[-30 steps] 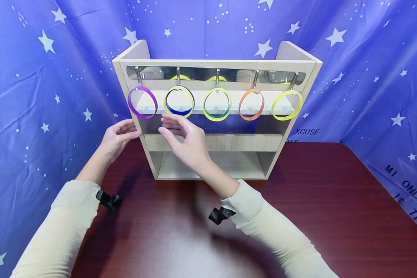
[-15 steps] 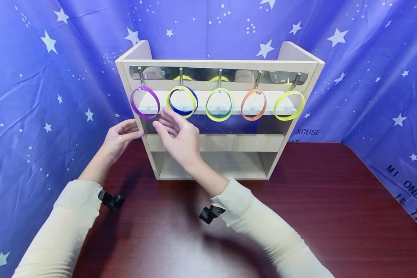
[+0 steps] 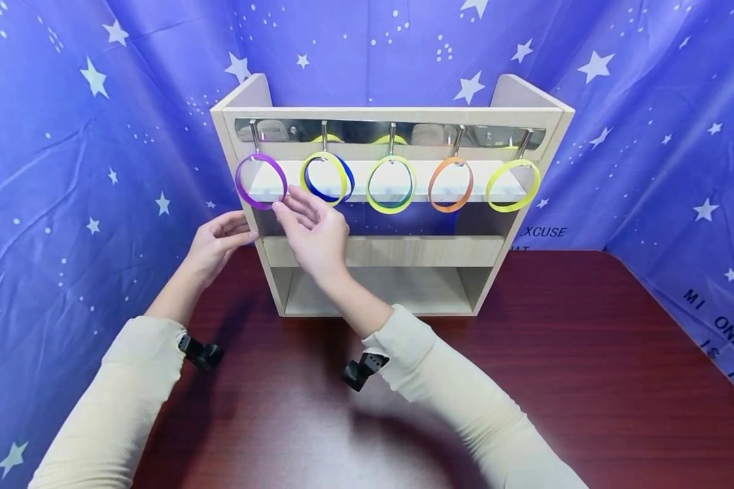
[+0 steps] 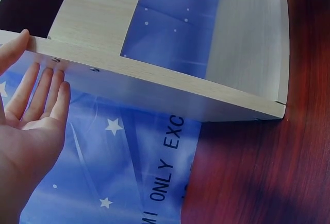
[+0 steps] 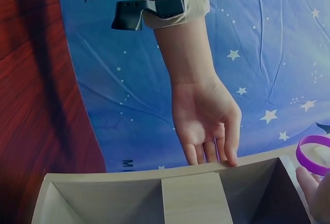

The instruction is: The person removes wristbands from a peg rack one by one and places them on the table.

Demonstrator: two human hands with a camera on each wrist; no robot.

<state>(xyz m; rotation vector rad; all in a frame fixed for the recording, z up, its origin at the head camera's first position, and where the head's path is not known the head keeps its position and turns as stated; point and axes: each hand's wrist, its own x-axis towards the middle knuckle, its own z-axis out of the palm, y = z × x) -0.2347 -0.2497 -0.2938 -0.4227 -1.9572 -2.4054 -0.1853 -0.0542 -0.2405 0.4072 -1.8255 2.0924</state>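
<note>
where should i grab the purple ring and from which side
Probably best to pinch the lower right of the purple ring between thumb and fingers, coming from the front right. It hangs by its top from the metal peg, leaving its lower rim free, and its thin band suits a pinch. The right hand is at that side.

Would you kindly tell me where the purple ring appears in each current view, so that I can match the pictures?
Head: the purple ring hangs from the leftmost hook, next to the right hand.
Left wrist: not visible.
Right wrist: at the right edge, below mid-height, partly cut off.
Shared landmark: the left hand at the wooden side panel, in all three views.
</note>
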